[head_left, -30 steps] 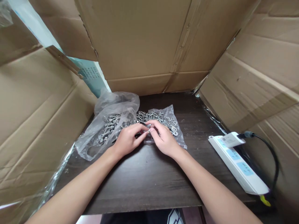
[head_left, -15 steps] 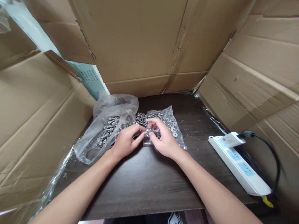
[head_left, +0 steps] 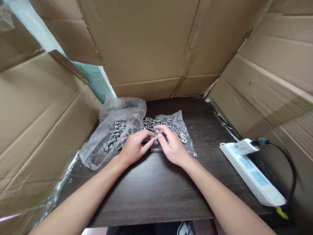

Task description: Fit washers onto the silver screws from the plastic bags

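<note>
"What sits between the left fingers (head_left: 147, 133)?"
"A shiny piece (head_left: 156, 137), mostly covered and too small to identify."
"Behind the right hand (head_left: 174, 148)?"
"It hides part of the flat plastic bag (head_left: 191, 149)."
"Can you read the bluish sheet (head_left: 94, 78)?"
"No, its print is too blurred."
"Anything cut off?"
"Both forearms (head_left: 90, 189) and the emblem (head_left: 185, 228) on the dark clothing (head_left: 146, 229), at the bottom edge."

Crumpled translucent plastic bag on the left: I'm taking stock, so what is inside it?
Silver metal bolts show inside the crumpled translucent plastic bag. Its cloudy folds and the left hand hide the rest, which cannot be made out.
</note>
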Action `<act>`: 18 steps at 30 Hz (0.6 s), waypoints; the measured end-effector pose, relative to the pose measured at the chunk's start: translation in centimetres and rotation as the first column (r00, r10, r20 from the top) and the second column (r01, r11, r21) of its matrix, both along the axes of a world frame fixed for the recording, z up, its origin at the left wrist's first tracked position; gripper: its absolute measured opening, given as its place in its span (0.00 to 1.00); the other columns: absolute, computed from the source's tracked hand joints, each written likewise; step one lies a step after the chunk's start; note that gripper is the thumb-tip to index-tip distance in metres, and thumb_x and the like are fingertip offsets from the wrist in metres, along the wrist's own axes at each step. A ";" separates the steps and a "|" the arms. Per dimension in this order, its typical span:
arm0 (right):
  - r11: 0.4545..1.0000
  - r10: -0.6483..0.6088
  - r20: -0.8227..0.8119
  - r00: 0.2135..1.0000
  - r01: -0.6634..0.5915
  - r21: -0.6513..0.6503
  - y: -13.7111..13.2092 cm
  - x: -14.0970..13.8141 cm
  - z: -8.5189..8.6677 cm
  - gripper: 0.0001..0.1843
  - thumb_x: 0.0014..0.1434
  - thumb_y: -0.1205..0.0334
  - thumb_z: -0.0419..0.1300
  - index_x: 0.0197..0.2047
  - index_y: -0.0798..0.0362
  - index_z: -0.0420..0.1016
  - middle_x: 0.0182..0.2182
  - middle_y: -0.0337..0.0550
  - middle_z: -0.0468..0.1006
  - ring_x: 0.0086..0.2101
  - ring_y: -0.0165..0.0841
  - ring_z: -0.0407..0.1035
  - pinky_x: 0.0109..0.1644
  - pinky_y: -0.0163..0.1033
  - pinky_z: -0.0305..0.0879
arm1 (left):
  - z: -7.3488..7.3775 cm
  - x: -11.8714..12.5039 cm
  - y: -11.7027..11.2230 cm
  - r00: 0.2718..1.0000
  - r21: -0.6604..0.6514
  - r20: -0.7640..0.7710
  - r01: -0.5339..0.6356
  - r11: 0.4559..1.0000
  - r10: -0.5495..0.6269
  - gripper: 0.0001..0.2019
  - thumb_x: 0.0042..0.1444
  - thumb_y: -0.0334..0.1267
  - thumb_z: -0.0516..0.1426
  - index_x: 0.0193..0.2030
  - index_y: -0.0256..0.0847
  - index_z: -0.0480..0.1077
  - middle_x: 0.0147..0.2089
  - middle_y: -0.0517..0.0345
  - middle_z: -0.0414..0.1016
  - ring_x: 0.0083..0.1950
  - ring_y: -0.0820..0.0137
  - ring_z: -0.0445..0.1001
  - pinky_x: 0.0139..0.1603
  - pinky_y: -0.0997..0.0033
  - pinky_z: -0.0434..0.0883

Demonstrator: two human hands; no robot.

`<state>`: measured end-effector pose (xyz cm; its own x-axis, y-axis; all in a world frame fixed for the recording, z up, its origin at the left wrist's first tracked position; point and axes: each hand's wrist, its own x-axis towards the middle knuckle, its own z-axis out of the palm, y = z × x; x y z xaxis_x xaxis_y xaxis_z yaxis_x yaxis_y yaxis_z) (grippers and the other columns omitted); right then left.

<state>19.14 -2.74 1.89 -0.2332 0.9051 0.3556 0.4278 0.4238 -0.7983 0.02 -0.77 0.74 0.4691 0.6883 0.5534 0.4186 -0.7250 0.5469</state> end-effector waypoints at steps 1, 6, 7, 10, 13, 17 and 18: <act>1.000 -0.006 0.004 1.000 0.006 -0.014 0.0 0.0 0.0 0.15 0.71 0.62 0.49 0.56 0.51 0.69 0.38 0.43 0.77 0.39 0.36 0.73 0.47 0.43 0.67 | 0.0 0.0 0.0 1.000 -0.006 0.001 0.006 1.000 -0.006 0.04 0.68 0.34 0.58 0.47 0.39 0.74 0.41 0.55 0.80 0.38 0.69 0.78 0.42 0.71 0.74; 0.998 -0.005 -0.030 1.000 0.003 -0.068 0.0 0.1 0.2 0.13 0.71 0.62 0.49 0.54 0.50 0.71 0.37 0.42 0.77 0.39 0.36 0.73 0.47 0.43 0.67 | 0.3 0.3 -0.2 0.998 -0.037 0.069 -0.010 0.999 0.012 0.04 0.66 0.33 0.60 0.45 0.39 0.75 0.39 0.56 0.81 0.36 0.71 0.78 0.41 0.73 0.74; 0.998 0.006 -0.045 0.999 -0.009 -0.059 0.0 0.1 0.3 0.13 0.70 0.62 0.51 0.54 0.50 0.70 0.37 0.41 0.77 0.39 0.36 0.73 0.47 0.43 0.67 | 0.4 0.3 -0.2 0.996 -0.048 0.089 -0.022 0.999 0.026 0.03 0.66 0.33 0.60 0.44 0.39 0.76 0.38 0.57 0.81 0.35 0.71 0.77 0.40 0.73 0.75; 0.999 0.033 -0.074 0.997 -0.036 -0.029 0.0 0.1 0.2 0.14 0.68 0.63 0.52 0.55 0.50 0.69 0.37 0.40 0.76 0.39 0.35 0.71 0.48 0.42 0.67 | 0.6 0.4 -0.2 0.989 -0.101 0.142 -0.038 0.994 0.052 0.03 0.64 0.33 0.62 0.42 0.39 0.77 0.37 0.57 0.82 0.34 0.71 0.78 0.40 0.74 0.75; 0.999 0.035 -0.075 0.997 -0.038 -0.038 0.0 0.1 0.1 0.14 0.69 0.63 0.52 0.55 0.50 0.69 0.34 0.38 0.74 0.36 0.34 0.70 0.45 0.41 0.66 | 0.6 0.5 -0.3 0.983 -0.163 0.168 -0.041 0.986 0.069 0.03 0.63 0.33 0.62 0.42 0.38 0.78 0.37 0.57 0.82 0.34 0.71 0.78 0.39 0.73 0.75; 0.998 0.017 -0.062 0.998 -0.021 -0.064 -0.1 0.0 0.1 0.13 0.70 0.62 0.51 0.55 0.50 0.69 0.34 0.39 0.75 0.35 0.34 0.70 0.45 0.42 0.66 | 0.6 0.6 -0.3 0.982 -0.198 0.172 -0.043 0.979 0.078 0.04 0.62 0.33 0.62 0.42 0.38 0.78 0.37 0.57 0.82 0.34 0.71 0.78 0.39 0.73 0.75; 0.998 0.009 -0.058 0.998 -0.013 -0.066 -0.1 0.0 0.2 0.13 0.71 0.61 0.50 0.55 0.50 0.69 0.35 0.40 0.76 0.36 0.34 0.71 0.45 0.42 0.66 | 0.6 0.6 -0.3 0.983 -0.198 0.171 -0.038 0.979 0.073 0.04 0.62 0.33 0.62 0.42 0.38 0.78 0.37 0.57 0.82 0.34 0.70 0.78 0.39 0.73 0.75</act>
<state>19.17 -2.81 2.06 -0.2246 0.9245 0.3080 0.3761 0.3739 -0.8478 0.59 -1.09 1.33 0.3342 0.8122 0.4781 0.3395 -0.5770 0.7429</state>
